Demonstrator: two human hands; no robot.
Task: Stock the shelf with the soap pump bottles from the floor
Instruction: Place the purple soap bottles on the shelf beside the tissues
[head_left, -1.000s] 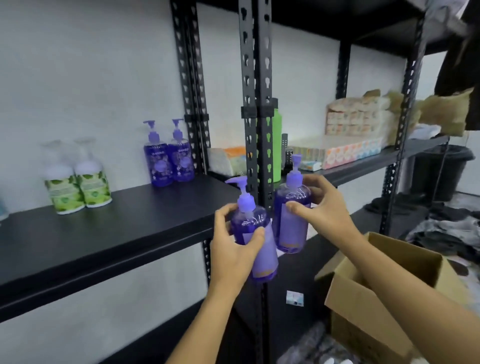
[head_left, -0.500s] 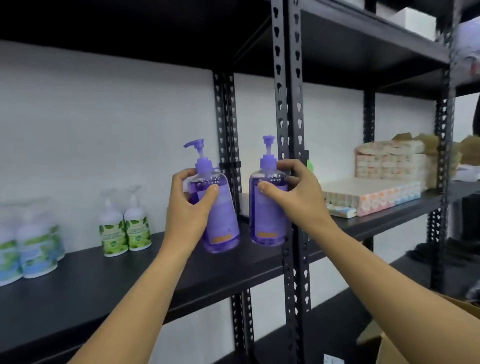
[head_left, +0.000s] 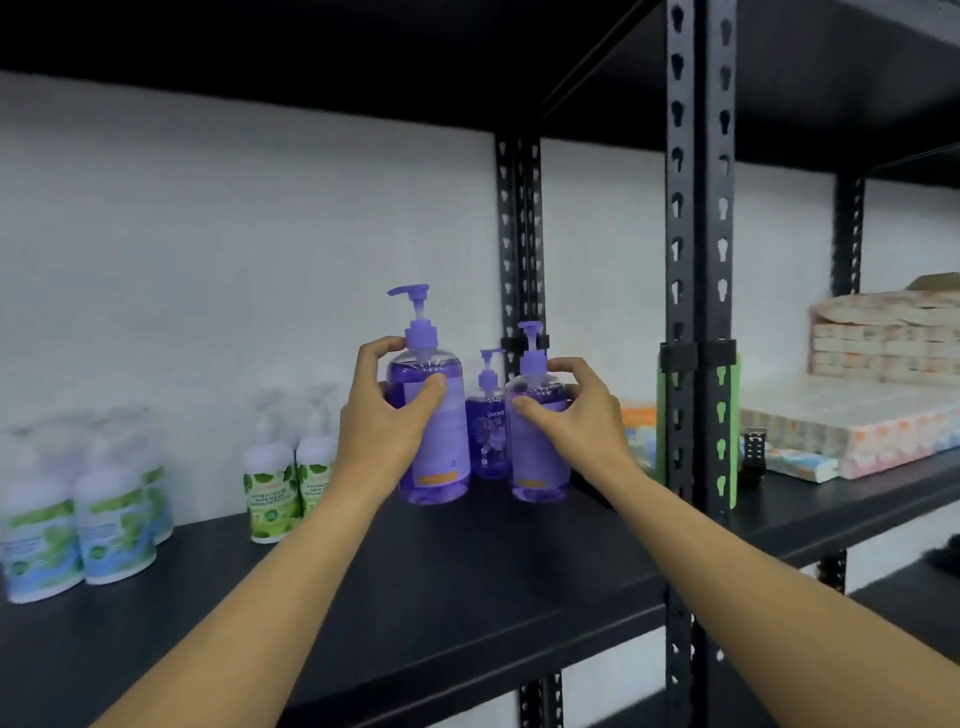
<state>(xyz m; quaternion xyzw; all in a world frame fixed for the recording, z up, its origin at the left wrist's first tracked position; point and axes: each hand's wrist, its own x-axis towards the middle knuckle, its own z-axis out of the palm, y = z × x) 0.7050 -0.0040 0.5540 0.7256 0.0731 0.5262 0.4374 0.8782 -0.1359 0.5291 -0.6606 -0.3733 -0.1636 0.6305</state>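
I hold two purple soap pump bottles over the black shelf (head_left: 467, 587). My left hand (head_left: 382, 426) grips the left purple bottle (head_left: 434, 415), whose base is at or just above the shelf surface. My right hand (head_left: 576, 410) grips the right purple bottle (head_left: 535, 457), which stands lower and looks to rest on the shelf. Both bottles are upright. Behind them, against the wall, stands a darker purple pump bottle (head_left: 487, 431); another behind it is mostly hidden.
Green-labelled pump bottles (head_left: 291, 478) stand left of my hands, and blue-green labelled ones (head_left: 78, 519) at the far left. A black upright post (head_left: 698, 312) rises at the right. Tissue packs (head_left: 852, 431) and a green bottle (head_left: 727, 431) fill the right bay.
Both hands have carried the purple bottles up from below shelf level and forward onto the shelf, close to the purple bottles at the back. The camera has risen and moved nearer.
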